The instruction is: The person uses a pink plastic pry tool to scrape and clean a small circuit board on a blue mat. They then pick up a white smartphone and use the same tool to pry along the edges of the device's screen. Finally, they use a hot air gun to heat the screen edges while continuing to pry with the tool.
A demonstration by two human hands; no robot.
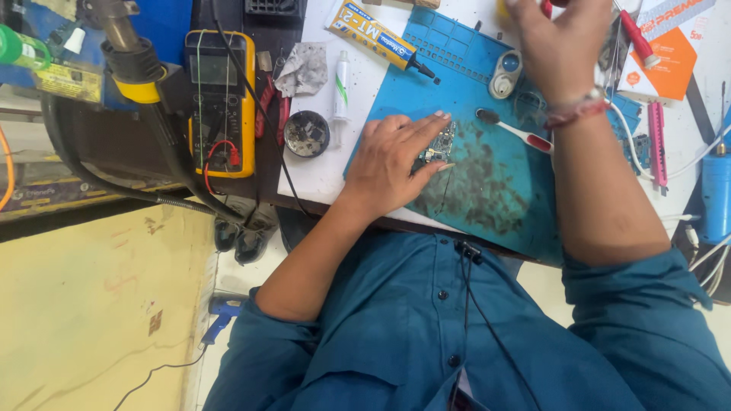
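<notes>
Head view, looking down on a cluttered repair bench. The left hand (396, 164) lies flat, palm down, on the blue work mat (487, 190), fingers spread and pressing on a small circuit board (439, 144) that sits near the mat's left edge; it pins the board rather than grips it. The right hand (560, 46) is raised over the far end of the mat, fingers curled; something red shows at its upper edge, but what it holds cannot be told, since the top of the frame cuts it off. A thread band wraps that wrist. Between the two hands a toothbrush (518, 131) with a white and red handle lies on the mat, bristles toward the board, apart from both hands. The mat's surface is smeared with dark stains. To the left of the mat, on the white tabletop, stand a small round dish (306, 134) of dark residue, a white tube (342, 85) and a yellow glue tube (373, 32). Further left lies a yellow multimeter (221, 99). A blue cylindrical tool (716, 194) lies at the right edge.
</notes>
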